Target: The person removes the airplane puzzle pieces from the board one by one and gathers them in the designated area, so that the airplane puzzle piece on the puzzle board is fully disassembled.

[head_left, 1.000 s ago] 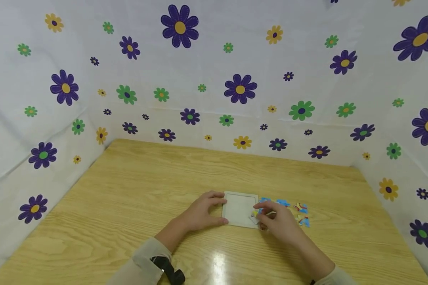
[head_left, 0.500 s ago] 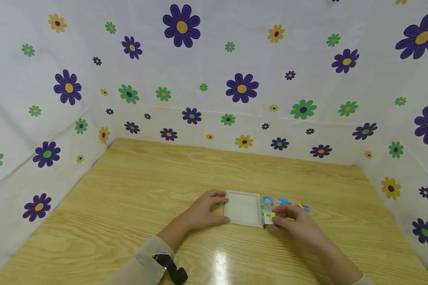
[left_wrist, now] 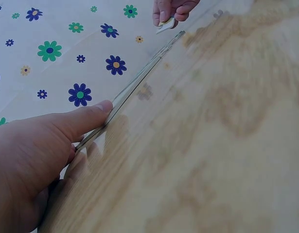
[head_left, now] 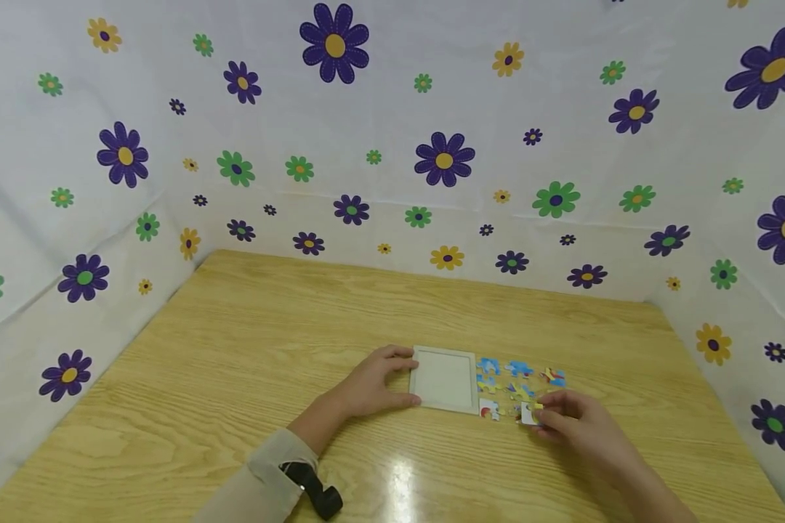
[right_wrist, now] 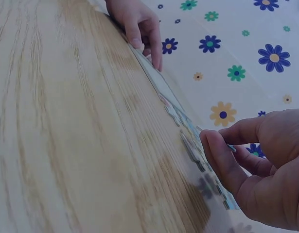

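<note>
My left hand holds the left edge of a pale square puzzle tray, thumb near the lower corner and fingers near the upper one. Nothing lies in the tray. In the left wrist view, the thumb presses on the tray's rim. To the tray's right, my right hand pinches a white-and-yellow jigsaw piece between thumb and fingers, tilted up over the table. The right wrist view shows only a thin edge of this piece. Part of the piece is hidden behind the fingers.
Several loose jigsaw pieces lie flat in rough rows right of the tray, among them a white-and-red piece, a blue one and a red-and-blue one. Flower-patterned cloth walls the wooden table at the back and sides.
My right hand has moved rightward from the tray's right edge, carrying the pinched jigsaw piece, which uncovers the white-and-red piece beside the tray. My left hand stays on the tray's left edge.
</note>
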A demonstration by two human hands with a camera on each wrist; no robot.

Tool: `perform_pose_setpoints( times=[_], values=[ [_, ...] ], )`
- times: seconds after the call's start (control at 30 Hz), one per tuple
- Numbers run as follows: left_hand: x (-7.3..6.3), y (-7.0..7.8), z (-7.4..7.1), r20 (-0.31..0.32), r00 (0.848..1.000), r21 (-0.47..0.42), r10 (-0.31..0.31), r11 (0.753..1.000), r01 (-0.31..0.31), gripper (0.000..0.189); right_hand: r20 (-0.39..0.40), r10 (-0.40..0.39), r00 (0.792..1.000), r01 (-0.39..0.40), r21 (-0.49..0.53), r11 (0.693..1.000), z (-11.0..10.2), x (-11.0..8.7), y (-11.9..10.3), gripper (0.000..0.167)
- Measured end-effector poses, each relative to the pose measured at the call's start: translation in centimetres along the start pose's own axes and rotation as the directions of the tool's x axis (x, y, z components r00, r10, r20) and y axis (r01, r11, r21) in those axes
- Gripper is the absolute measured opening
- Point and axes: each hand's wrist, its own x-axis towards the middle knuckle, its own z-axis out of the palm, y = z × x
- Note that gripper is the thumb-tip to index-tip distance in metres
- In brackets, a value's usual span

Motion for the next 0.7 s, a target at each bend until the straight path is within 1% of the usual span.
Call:
perform_pose_setpoints(
  times=[0.17, 0.43, 0.7],
  values=[
    [0.0, 0.1, -0.1, -0.001, 1.0, -0.01, -0.008, 1.0, 0.008, 0.064, -0.027, 0.017, 1.0, -0.016, 0.015, 1.0, -0.8, -0.3, 0.4, 0.033],
    [-0.1, 0.4, -0.2, 0.01, 1.0, -0.013, -0.01, 1.0, 0.01, 0.064, -0.043, 0.046, 0.998, -0.048, -0.057, 0.997, -2.0, -0.9, 0.6, 0.038],
    [-0.1, 0.3, 0.0, 0.006, 1.0, -0.021, -0.012, 1.0, 0.012, 0.064, -0.101, 0.04, 0.994, -0.051, -0.106, 0.993, -2.2, -0.8, 1.4, 0.035]
  ],
)
